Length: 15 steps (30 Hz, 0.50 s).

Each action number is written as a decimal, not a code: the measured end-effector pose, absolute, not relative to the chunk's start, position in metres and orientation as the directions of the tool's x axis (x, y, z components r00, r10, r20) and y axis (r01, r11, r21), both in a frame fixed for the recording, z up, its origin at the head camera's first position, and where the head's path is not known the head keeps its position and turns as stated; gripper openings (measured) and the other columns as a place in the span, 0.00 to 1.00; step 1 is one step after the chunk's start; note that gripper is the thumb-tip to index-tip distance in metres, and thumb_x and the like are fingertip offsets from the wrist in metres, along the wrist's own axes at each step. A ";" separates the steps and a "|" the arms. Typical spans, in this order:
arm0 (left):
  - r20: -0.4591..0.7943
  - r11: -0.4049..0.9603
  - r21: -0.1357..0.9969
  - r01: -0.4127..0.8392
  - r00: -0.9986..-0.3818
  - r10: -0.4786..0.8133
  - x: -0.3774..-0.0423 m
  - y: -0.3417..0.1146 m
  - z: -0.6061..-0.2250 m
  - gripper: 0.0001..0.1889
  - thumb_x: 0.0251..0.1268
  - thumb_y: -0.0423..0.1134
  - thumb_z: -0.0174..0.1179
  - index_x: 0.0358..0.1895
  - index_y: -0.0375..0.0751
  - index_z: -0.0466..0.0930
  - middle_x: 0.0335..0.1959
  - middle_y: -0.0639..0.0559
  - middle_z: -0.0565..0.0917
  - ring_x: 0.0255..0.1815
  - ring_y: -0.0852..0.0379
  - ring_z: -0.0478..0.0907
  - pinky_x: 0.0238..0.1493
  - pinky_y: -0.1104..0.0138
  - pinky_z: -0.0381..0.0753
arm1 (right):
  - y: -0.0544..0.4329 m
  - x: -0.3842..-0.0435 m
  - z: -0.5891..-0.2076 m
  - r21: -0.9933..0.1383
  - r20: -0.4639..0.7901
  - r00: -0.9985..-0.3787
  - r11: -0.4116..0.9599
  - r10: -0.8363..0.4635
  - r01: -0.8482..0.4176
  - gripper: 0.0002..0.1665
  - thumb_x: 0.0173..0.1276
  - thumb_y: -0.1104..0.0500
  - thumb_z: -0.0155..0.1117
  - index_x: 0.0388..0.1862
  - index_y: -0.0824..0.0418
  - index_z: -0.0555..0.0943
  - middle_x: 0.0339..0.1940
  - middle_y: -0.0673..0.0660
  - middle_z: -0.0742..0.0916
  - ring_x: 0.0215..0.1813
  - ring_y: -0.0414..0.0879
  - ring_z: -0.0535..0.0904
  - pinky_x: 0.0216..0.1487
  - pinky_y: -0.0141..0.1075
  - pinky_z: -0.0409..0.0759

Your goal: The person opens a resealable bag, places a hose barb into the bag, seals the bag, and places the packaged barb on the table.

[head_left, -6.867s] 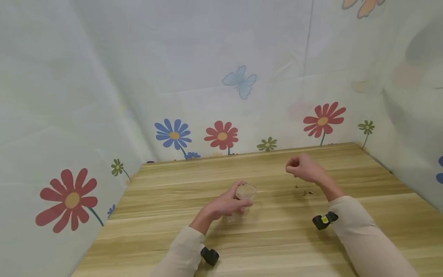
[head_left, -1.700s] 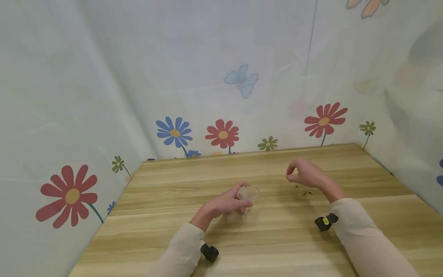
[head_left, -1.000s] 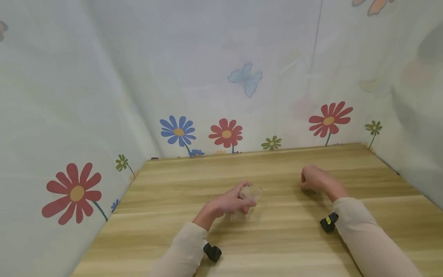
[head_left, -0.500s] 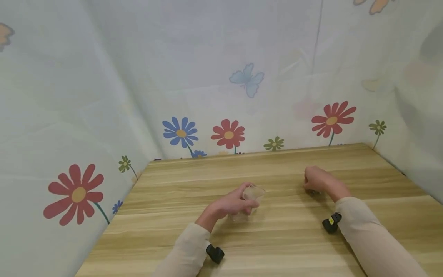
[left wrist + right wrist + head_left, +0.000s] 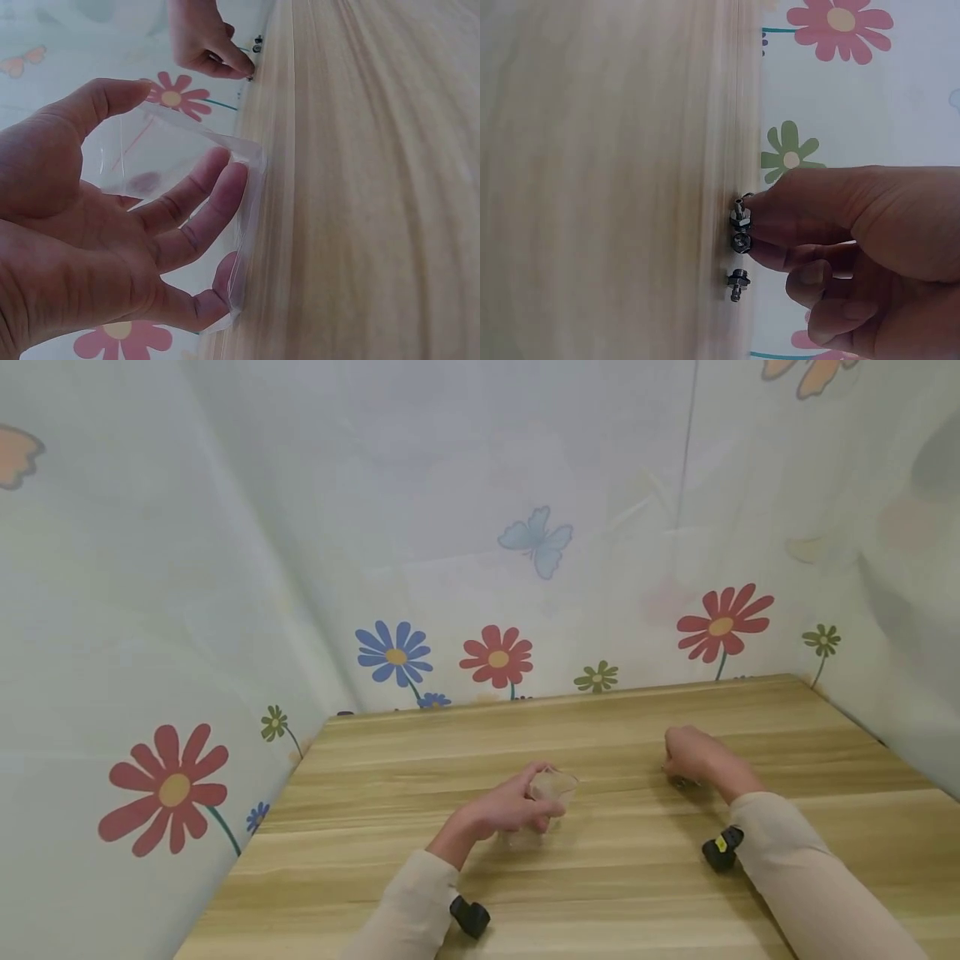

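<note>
My left hand [image 5: 510, 806] holds a clear plastic container [image 5: 555, 787] tilted low over the table, its open mouth facing up and to the right. In the left wrist view, fingers spread along the container's wall [image 5: 187, 124], the thumb near its upper rim. Farther right, my right hand [image 5: 693, 753] is down at the tabletop among small metal fittings. The right wrist view shows its thumb and forefinger pinching at a fitting mostly hidden behind the fingertips. One barbed fitting [image 5: 739, 217] stands right beside those fingertips, and another fitting [image 5: 737, 283] lies slightly apart.
The wood-grain table [image 5: 420, 752] runs back to a pale cloth backdrop [image 5: 442, 510] printed with flowers and butterflies. Black wrist cameras sit under both sleeves, one on the left [image 5: 470, 917] and one on the right [image 5: 722, 849].
Since 1.7 s ago, my right hand has come down from above the fittings to the tabletop, covering most of them in the head view. My left hand keeps its hold on the container.
</note>
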<state>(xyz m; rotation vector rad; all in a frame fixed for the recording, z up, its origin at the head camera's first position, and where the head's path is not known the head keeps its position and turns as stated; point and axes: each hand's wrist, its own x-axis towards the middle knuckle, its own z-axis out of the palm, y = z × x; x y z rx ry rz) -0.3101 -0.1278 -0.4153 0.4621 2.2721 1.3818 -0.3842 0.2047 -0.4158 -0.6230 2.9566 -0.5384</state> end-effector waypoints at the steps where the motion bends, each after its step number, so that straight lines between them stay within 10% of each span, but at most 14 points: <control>1: -0.193 0.444 0.894 0.056 -0.848 0.494 -0.310 -0.128 -0.415 0.32 0.66 0.47 0.67 0.69 0.56 0.62 0.40 0.41 0.80 0.36 0.47 0.80 0.30 0.61 0.68 | 0.204 -0.384 -0.415 -0.354 -0.002 -0.915 0.856 -0.403 -0.376 0.25 0.64 0.68 0.63 0.09 0.54 0.68 0.09 0.44 0.65 0.14 0.39 0.62 0.20 0.33 0.62; 15: -0.193 0.450 0.892 0.053 -0.853 0.485 -0.310 -0.128 -0.417 0.31 0.67 0.48 0.66 0.69 0.58 0.62 0.36 0.41 0.82 0.35 0.48 0.81 0.31 0.61 0.68 | 0.200 -0.383 -0.413 -0.351 0.011 -0.908 0.848 -0.419 -0.396 0.25 0.62 0.70 0.60 0.09 0.54 0.66 0.08 0.43 0.66 0.13 0.38 0.63 0.19 0.32 0.61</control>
